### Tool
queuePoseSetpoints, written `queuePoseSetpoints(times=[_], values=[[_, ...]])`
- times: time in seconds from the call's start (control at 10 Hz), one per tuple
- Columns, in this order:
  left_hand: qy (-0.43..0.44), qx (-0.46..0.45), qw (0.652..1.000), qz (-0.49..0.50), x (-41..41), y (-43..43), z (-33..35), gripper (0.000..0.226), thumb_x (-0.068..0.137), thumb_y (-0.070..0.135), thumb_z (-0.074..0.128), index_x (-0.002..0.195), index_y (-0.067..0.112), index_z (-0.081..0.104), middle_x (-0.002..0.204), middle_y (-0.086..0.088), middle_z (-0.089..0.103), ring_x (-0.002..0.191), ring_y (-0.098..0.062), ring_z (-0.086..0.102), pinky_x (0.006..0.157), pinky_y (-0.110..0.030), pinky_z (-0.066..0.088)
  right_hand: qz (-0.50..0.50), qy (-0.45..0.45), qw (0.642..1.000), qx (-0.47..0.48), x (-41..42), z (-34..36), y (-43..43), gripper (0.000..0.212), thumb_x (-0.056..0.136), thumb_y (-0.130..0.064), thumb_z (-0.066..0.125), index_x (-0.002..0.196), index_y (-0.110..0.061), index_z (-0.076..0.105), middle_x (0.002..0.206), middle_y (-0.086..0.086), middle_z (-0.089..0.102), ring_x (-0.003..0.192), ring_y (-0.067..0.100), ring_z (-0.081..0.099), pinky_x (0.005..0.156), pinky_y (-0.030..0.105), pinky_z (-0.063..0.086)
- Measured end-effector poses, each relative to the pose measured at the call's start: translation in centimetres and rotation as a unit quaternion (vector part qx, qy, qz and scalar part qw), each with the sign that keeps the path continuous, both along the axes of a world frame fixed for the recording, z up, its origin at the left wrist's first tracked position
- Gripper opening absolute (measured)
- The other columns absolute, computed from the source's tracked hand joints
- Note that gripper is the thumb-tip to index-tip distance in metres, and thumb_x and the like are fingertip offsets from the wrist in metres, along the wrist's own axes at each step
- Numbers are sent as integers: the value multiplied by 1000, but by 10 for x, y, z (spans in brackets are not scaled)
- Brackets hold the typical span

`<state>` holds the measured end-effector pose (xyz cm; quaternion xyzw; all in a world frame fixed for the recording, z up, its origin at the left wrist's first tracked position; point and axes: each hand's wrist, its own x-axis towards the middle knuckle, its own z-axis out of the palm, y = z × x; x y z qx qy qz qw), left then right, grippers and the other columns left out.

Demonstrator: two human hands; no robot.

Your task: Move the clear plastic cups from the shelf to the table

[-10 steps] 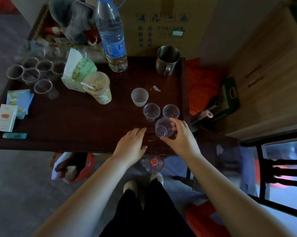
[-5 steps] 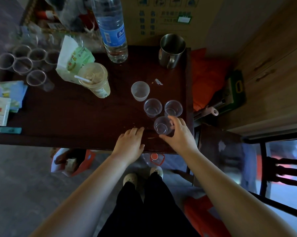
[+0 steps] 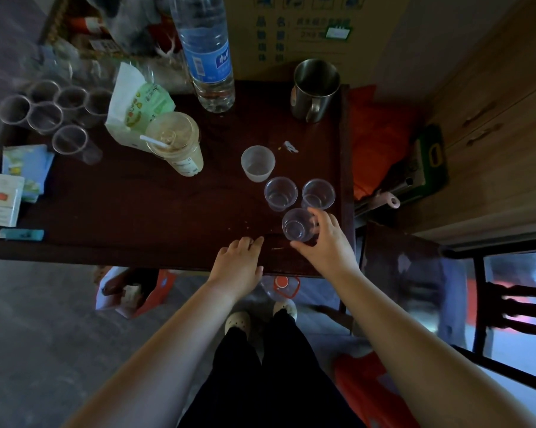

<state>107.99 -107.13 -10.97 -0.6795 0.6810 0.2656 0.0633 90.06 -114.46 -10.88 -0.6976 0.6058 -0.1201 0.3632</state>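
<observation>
While a cluster of clear cups (image 3: pixel 49 114) waits at the desk's (image 3: pixel 137 217) far left, the left hand (image 3: pixel 237 262) rests flat, its grip empty; the right hand (image 3: pixel 326 242) holds one clear cup (image 3: pixel 297 225) near the front edge, beside two placed cups (image 3: pixel 299 193). Releasing it likely comes next.

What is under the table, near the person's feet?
Below the table's front edge a red-capped clear bottle and an orange bag show on the floor. The tabletop covers whatever lies further back.
</observation>
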Motion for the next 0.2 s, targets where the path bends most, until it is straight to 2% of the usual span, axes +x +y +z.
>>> queuePoseSetpoints(times=[0.2], values=[[9,10,1000,-1,3,1,3,63,91,34,47,143,15,18,142,-10,36,128,-28,37,100,-41,37,-5,-5,1000,-11,-1,6,5,80,68,-41,76,135,-31,32,128,-5,47,111,8,52,76,29,49]])
